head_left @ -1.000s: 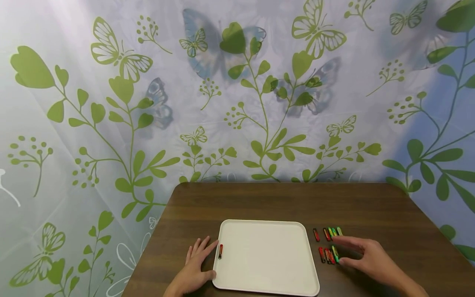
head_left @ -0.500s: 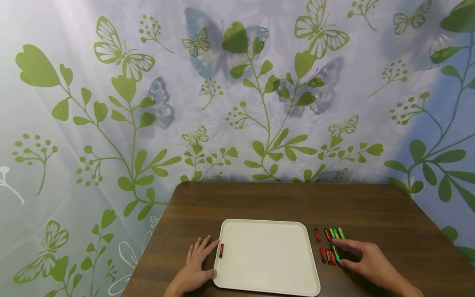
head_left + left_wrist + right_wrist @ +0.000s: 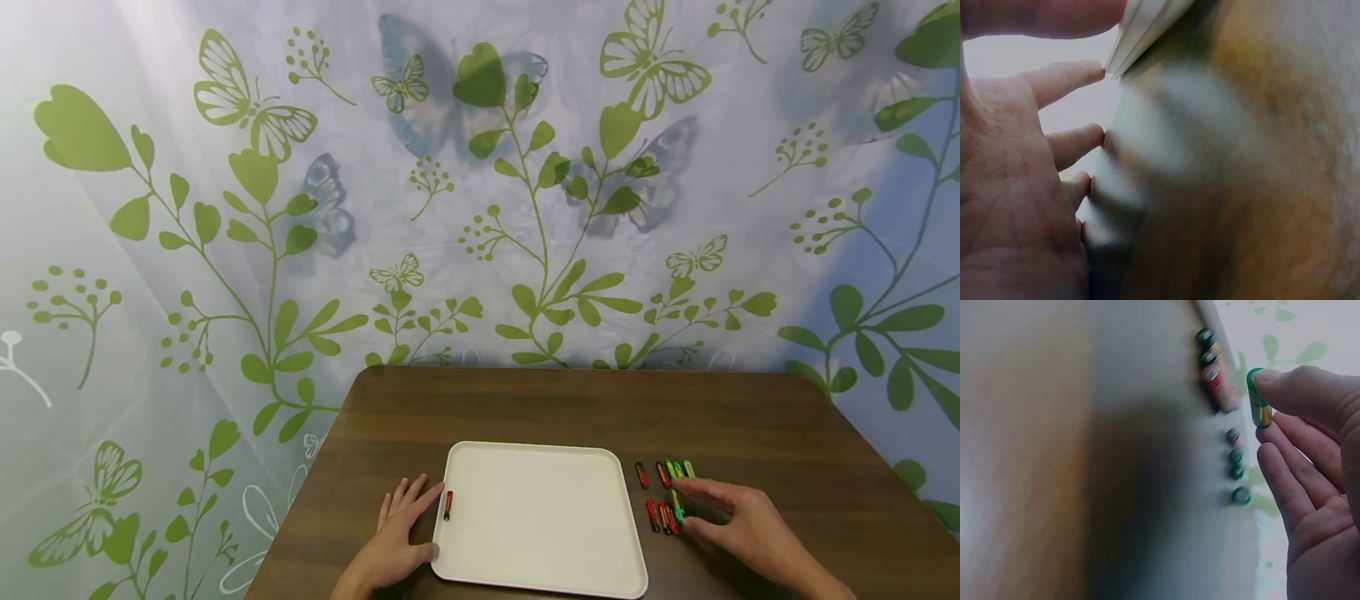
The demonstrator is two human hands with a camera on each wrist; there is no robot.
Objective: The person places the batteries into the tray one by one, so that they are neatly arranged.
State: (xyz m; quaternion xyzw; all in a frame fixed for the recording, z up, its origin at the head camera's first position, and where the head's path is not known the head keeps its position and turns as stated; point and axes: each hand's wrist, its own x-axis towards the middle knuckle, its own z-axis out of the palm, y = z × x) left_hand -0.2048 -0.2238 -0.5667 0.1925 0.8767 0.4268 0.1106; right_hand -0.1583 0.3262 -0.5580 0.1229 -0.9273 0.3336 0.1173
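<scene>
My right hand (image 3: 738, 525) pinches a green AA-style battery (image 3: 1259, 403) between thumb and fingers, right of the tray; in the right wrist view it stands nearly upright at the fingertips. Beside it lie several red and black batteries (image 3: 662, 517). My left hand (image 3: 397, 537) rests at the left edge of a cream-white tray (image 3: 540, 517), fingers spread; in the left wrist view thumb and index fingertip (image 3: 1099, 70) touch the rim. One red and black battery (image 3: 448, 505) lies in the tray along its left side.
A farther row on the table holds red batteries (image 3: 642, 475) and several green ones (image 3: 671, 469). The brown wooden table (image 3: 570, 400) ends at the back against a curtain (image 3: 480, 250) printed with leaves and butterflies.
My right thumb and fingers have closed on the green battery, which has shifted slightly and now stands more upright. My left hand and the tray keep their places.
</scene>
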